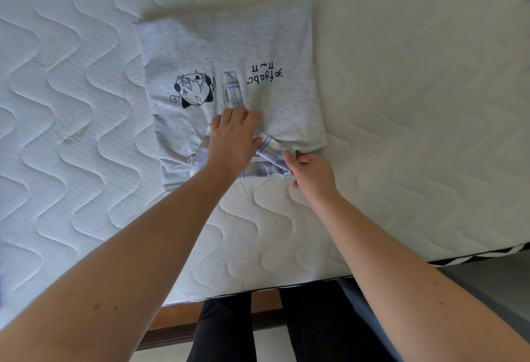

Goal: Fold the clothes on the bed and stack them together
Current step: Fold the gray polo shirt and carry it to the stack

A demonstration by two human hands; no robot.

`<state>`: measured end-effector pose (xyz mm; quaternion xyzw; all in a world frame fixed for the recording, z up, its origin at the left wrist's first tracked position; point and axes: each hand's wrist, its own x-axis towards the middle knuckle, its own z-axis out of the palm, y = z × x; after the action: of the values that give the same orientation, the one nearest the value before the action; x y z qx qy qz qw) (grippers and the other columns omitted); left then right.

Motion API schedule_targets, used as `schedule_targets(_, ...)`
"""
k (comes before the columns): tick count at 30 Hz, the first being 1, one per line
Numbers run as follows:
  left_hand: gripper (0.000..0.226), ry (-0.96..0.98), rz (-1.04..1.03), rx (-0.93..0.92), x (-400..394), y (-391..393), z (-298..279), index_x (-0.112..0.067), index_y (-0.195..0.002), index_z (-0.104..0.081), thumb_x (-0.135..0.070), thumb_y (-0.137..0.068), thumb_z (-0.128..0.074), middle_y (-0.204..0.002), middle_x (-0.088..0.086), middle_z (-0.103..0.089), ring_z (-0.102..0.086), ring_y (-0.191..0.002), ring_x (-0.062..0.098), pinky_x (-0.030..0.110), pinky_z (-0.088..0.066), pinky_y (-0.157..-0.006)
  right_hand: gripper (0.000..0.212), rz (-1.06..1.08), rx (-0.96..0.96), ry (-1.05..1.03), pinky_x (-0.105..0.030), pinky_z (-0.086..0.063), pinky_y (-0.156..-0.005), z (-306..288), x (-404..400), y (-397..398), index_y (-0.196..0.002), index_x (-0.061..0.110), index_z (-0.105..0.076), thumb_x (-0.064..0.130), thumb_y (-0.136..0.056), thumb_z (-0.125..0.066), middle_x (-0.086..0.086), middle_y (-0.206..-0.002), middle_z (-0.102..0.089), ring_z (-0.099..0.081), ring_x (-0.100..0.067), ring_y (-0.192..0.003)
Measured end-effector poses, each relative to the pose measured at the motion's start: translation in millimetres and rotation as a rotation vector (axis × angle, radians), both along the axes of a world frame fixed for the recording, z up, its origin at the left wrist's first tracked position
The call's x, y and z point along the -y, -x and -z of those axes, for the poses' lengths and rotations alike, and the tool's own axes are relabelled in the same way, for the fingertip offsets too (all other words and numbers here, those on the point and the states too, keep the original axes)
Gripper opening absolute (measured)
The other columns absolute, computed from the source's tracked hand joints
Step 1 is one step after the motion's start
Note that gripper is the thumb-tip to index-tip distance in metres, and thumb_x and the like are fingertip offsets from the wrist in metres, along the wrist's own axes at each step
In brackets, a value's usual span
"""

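Observation:
A light grey shirt (229, 46) lies flat on the white quilted mattress (415, 103), sides folded in, with a black cartoon print and black lettering facing me upside down. Its blue plaid collar (269, 146) and placket strip (231, 86) sit at the near edge. My left hand (232, 140) rests palm-down on the collar's middle, fingers spread over the placket's base. My right hand (312, 173) pinches the right tip of the plaid collar between thumb and fingers.
The mattress edge (286, 287) runs just in front of my legs (286, 327), with a wooden bed frame (177, 318) below it. Wavy quilted bedding extends to the left, right and far side of the shirt.

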<state>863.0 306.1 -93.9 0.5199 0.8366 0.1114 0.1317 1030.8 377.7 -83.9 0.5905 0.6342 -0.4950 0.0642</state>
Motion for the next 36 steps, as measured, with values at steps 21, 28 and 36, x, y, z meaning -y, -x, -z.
schedule_targets(21, 0.021, -0.117, 0.272, -0.010, 9.6, -72.0, 16.1, -0.009, -0.108, -0.069, -0.014, -0.087, -0.068, -0.096, 0.007, -0.065, -0.063, -0.081, 0.030, 0.039, -0.052, -0.068, 0.026, 0.522, -0.155, 0.213, -0.017, -0.024, -0.035, -1.5, -38.9, -20.5, -0.070, 0.014, -0.057, 0.026, -0.093, -0.062, -0.001, -0.054, -0.056, -0.044, -0.008, -0.034)
schedule_targets(28, 0.021, -0.037, 0.325, -0.143, 14.3, -72.7, 17.5, -0.009, -0.102, -0.068, -0.024, -0.089, -0.069, -0.094, 0.008, -0.063, -0.060, -0.080, 0.028, 0.039, -0.049, -0.070, 0.046, 0.359, -0.021, 0.318, -0.017, -0.024, -0.032, 7.3, -40.8, -29.0, -0.066, 0.010, -0.064, 0.042, -0.097, -0.054, 0.000, -0.047, -0.056, -0.045, -0.009, -0.031)
schedule_targets(36, 0.048, -0.007, 0.147, 0.102, 12.4, -67.6, 4.8, -0.012, -0.103, -0.069, -0.043, -0.098, -0.032, -0.105, 0.008, -0.064, -0.061, -0.091, 0.030, 0.041, -0.048, -0.077, 0.026, 0.158, 0.075, -0.285, -0.021, -0.031, -0.064, 2.3, -54.2, -32.7, -0.085, 0.014, -0.061, 0.037, -0.096, -0.055, 0.002, -0.077, -0.060, -0.053, -0.015, -0.074)
